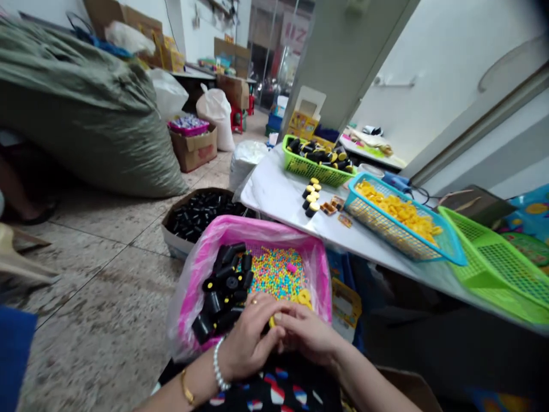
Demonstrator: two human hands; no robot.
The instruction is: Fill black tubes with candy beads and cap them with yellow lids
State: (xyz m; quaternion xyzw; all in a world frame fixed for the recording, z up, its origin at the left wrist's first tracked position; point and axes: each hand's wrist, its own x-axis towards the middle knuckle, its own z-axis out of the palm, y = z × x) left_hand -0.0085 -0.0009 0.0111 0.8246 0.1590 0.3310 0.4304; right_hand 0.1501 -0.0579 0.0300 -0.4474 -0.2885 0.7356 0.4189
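Observation:
My left hand (246, 337), with a pearl bracelet (218, 363) and a gold bangle (186, 388) on its wrist, meets my right hand (306, 335) over a pink-lined basket (253, 229). Between the fingers, a small yellow plastic piece (271, 322) shows, mostly hidden. Black cylinders (223, 292) with yellow-dotted ends are heaped at the basket's left side, beside my left hand. Multicoloured beads (277, 273) fill the middle, and yellow rings (304, 297) lie just past my right fingers.
A white table edge (274, 194) holds a green basket of black parts (317, 163), a blue basket of yellow pieces (398, 217) and a green mesh basket (497, 269). A cardboard box of black cylinders (197, 214) sits on the floor, with a large sack (72, 109) behind.

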